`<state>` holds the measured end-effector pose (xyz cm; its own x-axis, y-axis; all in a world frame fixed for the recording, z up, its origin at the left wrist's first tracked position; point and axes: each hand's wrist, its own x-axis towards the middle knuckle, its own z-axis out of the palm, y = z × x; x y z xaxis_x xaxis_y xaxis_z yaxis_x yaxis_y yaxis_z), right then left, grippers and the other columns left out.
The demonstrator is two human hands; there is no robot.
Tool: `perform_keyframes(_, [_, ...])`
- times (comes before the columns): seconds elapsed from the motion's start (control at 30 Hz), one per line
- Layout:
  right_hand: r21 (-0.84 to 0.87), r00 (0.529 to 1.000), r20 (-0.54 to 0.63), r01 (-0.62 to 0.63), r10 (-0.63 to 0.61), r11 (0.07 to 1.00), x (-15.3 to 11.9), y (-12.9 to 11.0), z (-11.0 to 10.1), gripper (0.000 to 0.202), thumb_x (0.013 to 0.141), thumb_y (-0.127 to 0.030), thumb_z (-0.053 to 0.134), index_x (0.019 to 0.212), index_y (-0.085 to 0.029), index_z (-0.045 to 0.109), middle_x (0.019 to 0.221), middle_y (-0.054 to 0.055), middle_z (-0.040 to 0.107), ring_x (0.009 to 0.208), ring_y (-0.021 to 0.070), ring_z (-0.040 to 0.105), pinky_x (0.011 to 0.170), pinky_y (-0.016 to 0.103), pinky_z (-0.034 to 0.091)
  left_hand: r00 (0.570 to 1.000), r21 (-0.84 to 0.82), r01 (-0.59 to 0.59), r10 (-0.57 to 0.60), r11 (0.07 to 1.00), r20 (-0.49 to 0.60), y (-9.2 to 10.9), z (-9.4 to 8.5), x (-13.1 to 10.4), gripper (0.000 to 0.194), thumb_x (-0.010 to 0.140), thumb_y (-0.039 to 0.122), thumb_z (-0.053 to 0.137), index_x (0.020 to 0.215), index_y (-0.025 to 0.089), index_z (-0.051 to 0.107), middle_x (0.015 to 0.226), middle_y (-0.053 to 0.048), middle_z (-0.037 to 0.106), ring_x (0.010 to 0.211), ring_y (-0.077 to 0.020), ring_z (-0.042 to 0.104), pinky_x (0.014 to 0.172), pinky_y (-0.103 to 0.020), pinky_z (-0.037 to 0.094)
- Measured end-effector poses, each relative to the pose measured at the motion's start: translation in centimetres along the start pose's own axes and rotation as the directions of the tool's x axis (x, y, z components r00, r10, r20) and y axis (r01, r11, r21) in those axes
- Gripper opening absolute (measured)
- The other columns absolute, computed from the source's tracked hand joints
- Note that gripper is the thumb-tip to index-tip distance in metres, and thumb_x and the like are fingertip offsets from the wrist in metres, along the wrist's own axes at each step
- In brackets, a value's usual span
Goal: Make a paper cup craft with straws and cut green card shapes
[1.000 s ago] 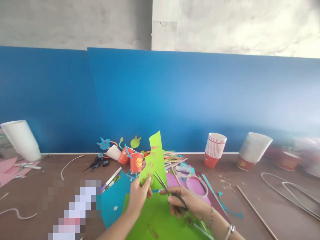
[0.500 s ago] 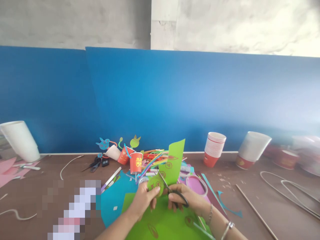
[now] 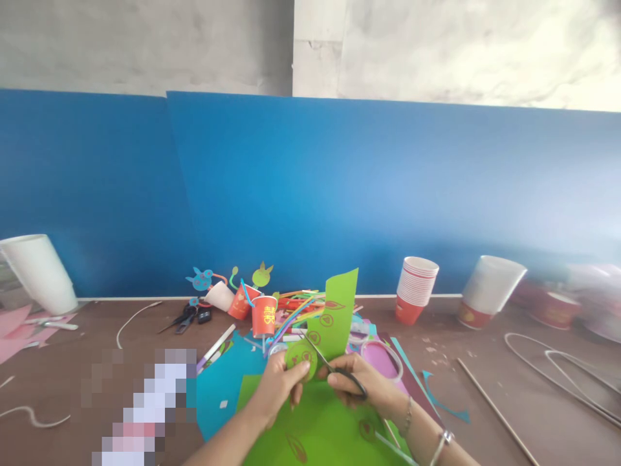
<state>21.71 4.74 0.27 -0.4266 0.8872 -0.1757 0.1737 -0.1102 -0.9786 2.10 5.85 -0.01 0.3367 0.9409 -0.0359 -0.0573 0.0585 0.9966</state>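
Observation:
A pair of black-handled scissors (image 3: 350, 380) is gripped in my right hand (image 3: 366, 382), blades pointing up and to the left. My left hand (image 3: 279, 382) pinches a rounded part of a green paper piece (image 3: 301, 361) that carries brown drawn shapes. From there a tall strip of the green paper (image 3: 339, 317) stands up behind the blades, with drawn circles and a leaf shape on it. The blades lie across the paper between the rounded part and the strip. Below both hands spreads a larger green sheet (image 3: 315, 427) with more brown outlines.
Red paper cups (image 3: 264, 316) with paper animal heads stand at the back, beside colourful pipe cleaners (image 3: 298, 310). Cup stacks (image 3: 417, 288) rise at right. A blue sheet (image 3: 218, 395), a tape roll (image 3: 383, 359), a thin stick (image 3: 495, 408) and another pair of scissors (image 3: 184, 317) lie around.
The scissors' blades have come closer together against the green paper. The paper strip has shifted very slightly left; both hands stay in nearly the same place.

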Motion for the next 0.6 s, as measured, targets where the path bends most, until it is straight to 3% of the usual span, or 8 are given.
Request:
perform_keyframes(0.33, [-0.065, 1.000, 0.011, -0.011, 0.011, 0.998, -0.23, -0.36, -0.40, 0.055, 0.065, -0.061, 0.070, 0.086, -0.010, 0.070, 0.044, -0.005, 0.051, 0.033, 0.0039, 0.039, 0.032, 0.015, 0.027, 1.000, -0.016, 0.022, -0.023, 1.000, -0.002, -0.40, -0.15, 0.11, 0.025, 0.072, 0.040, 0.063, 0.077, 0.016, 0.054, 0.051, 0.007, 0.052, 0.028, -0.0037, 0.036, 0.029, -0.017, 0.026])
perform_keyframes(0.6, [-0.131, 0.999, 0.007, -0.043, 0.045, 0.990, -0.39, -0.54, -0.59, 0.040, 0.070, -0.050, 0.071, 0.083, -0.012, 0.069, 0.042, -0.006, 0.050, 0.032, 0.0052, 0.042, 0.030, 0.015, 0.029, 0.996, -0.029, 0.085, -0.085, 0.996, -0.024, -0.42, -0.14, 0.13, 0.029, 0.069, 0.037, 0.064, 0.087, 0.016, 0.054, 0.051, 0.005, 0.057, 0.028, -0.0047, 0.038, 0.029, -0.017, 0.026])
